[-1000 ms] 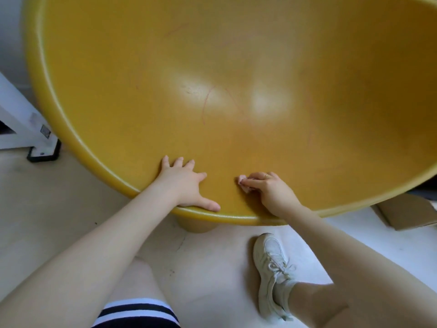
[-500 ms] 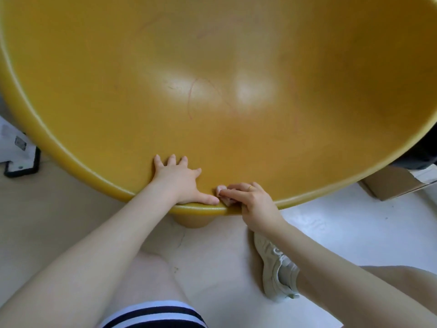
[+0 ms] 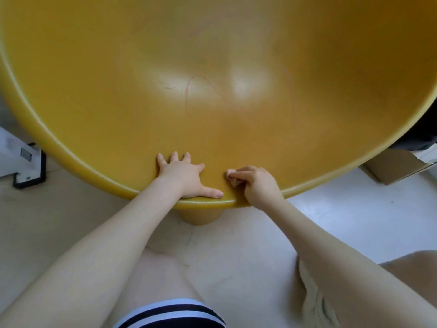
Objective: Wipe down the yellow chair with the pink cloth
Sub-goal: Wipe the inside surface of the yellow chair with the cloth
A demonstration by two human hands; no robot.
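The yellow chair (image 3: 212, 67) is a big round bowl-shaped seat that fills the upper part of the view, with thin reddish scratch marks near its middle. My left hand (image 3: 184, 177) lies flat with fingers spread on the inside of the near rim, its thumb along the edge. Just to its right, my right hand (image 3: 256, 183) is closed around a small bunched pink cloth (image 3: 233, 177), pressing it onto the seat close to the rim. Only a small bit of the cloth shows between the fingers.
The chair's yellow foot (image 3: 201, 215) stands on a pale floor under the rim. A white stand with a black base (image 3: 26, 169) is at the left. A cardboard box (image 3: 397, 165) sits at the right. My knees and a pale shoe (image 3: 316, 301) are below.
My right hand with the cloth slid left towards the rim, then back up a little onto the seat. My left hand stayed planted on the rim. The view shifted.
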